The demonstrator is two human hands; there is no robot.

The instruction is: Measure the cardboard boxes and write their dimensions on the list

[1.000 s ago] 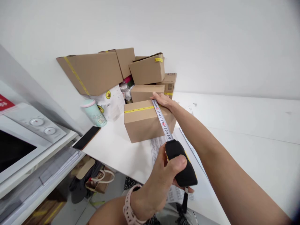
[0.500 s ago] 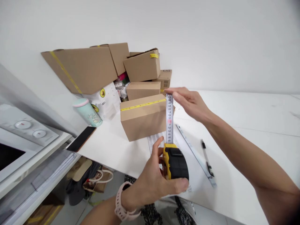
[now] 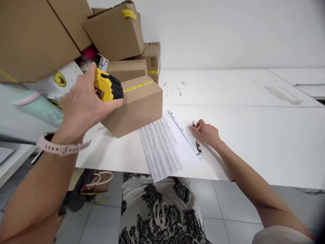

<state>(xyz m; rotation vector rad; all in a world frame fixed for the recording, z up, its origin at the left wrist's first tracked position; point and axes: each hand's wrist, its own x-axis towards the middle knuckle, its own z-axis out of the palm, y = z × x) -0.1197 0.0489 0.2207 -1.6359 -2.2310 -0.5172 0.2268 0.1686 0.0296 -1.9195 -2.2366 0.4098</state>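
Observation:
My left hand is closed round a yellow and black tape measure, held above the left end of a brown cardboard box with a yellow tape strip. What looks like a short end of the tape's blade sticks up from it. On the white table my right hand has its fingers pinched on a pen, whose middle they hide. Just left of that hand lies a thin light-blue ruler. The ruler rests along a sheet of paper printed with rows of small text.
More cardboard boxes are stacked against the wall at the back left. A mint-green tumbler and a white bag with an avocado picture stand beside them. The table's front edge runs just before my lap.
My right hand has left the tape's end and come down onto the pen. My left hand has moved left with the tape measure, and its long blade has drawn in. The view has turned.

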